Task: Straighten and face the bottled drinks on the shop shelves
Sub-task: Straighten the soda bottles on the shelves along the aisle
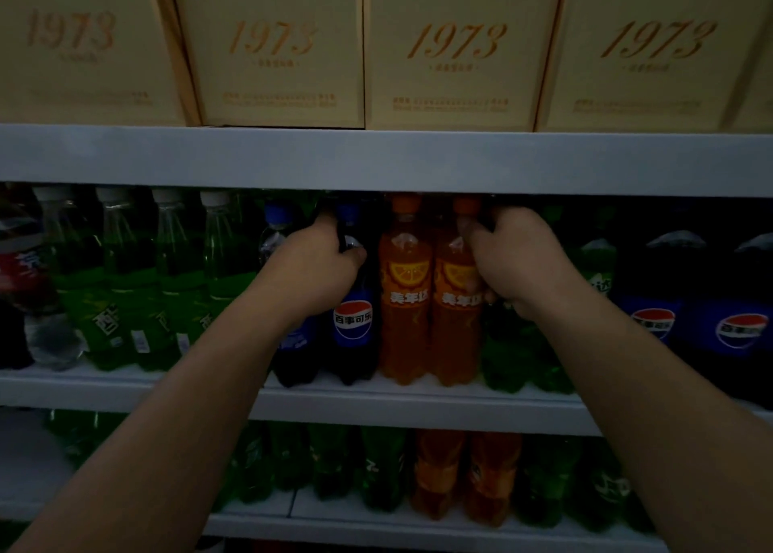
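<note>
L grip (320, 262) clamps dark cola btl (353, 326); R grip (518, 259) wraps green soda btl (508, 352) by orange ones (403, 301).

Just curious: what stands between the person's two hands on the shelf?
Two orange bottles stand side by side between left hand and right hand, seen in the head view.

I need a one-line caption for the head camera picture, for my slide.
Left hand grips a blue-label cola bottle, right hand grips an orange soda bottle, on the middle shelf.
</note>
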